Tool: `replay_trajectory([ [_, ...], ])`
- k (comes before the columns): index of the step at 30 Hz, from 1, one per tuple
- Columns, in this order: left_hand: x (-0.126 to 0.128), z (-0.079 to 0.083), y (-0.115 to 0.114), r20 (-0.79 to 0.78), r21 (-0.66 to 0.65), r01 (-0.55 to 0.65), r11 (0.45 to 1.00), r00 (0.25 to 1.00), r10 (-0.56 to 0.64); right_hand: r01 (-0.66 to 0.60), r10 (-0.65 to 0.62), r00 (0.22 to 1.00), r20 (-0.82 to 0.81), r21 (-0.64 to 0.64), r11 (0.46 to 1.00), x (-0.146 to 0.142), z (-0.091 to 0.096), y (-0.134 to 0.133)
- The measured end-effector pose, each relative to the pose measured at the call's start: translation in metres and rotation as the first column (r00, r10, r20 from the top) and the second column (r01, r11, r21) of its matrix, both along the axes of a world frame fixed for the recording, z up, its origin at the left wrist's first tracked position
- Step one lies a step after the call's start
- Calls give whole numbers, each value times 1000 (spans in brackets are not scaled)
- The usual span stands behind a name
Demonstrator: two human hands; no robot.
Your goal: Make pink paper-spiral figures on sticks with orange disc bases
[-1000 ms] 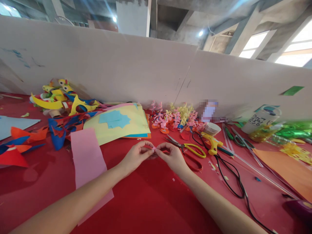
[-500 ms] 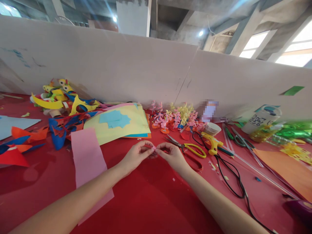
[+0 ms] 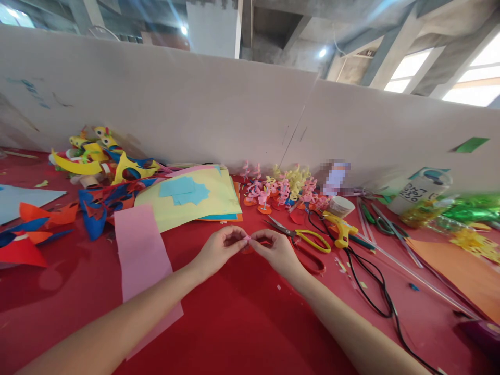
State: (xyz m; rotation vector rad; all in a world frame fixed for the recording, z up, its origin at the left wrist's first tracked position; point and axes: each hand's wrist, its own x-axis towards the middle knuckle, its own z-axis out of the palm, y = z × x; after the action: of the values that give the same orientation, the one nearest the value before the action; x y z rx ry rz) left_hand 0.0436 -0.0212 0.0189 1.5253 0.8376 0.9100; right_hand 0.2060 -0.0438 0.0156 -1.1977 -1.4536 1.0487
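Between my fingertips is a tiny piece of pink paper (image 3: 247, 238), pinched from both sides over the red table. My left hand (image 3: 221, 249) grips it with thumb and forefinger. From the other side my right hand (image 3: 278, 252) pinches it the same way. The fingers cover most of the piece, so its exact shape is hidden. Just right of my right hand lie scissors (image 3: 312, 240) with yellow and red handles. A sheet of pink paper (image 3: 142, 255) lies partly under my left forearm. Beyond my hands stand several small pink and yellow paper figures (image 3: 279, 190).
A yellow glue gun (image 3: 340, 229) with a black cord (image 3: 385, 294) lies to the right, near green-handled scissors (image 3: 386, 226) and orange paper (image 3: 457, 265). Stacked coloured sheets (image 3: 187, 208) and paper shapes (image 3: 94, 208) lie left. A white board (image 3: 175, 109) stands along the back.
My fingers have shifted very slightly around the pink paper piece. Everything else looks the same.
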Motion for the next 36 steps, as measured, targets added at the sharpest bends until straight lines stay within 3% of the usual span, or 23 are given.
replay_trajectory([
  [11, 0, -3, 2, -30, 43, -5, 999, 1000, 6, -17, 17, 1000, 11, -4, 1000, 1, -3, 2],
  [21, 0, -2, 1, 85, -129, 10, 992, 996, 1, -22, 22, 1000, -20, -16, 1000, 2, -7, 5],
  [36, -2, -7, 3, -4, -28, -7, 1000, 1000, 7, 93, -105, 980, 168, 82, 992, -2, -4, 0],
])
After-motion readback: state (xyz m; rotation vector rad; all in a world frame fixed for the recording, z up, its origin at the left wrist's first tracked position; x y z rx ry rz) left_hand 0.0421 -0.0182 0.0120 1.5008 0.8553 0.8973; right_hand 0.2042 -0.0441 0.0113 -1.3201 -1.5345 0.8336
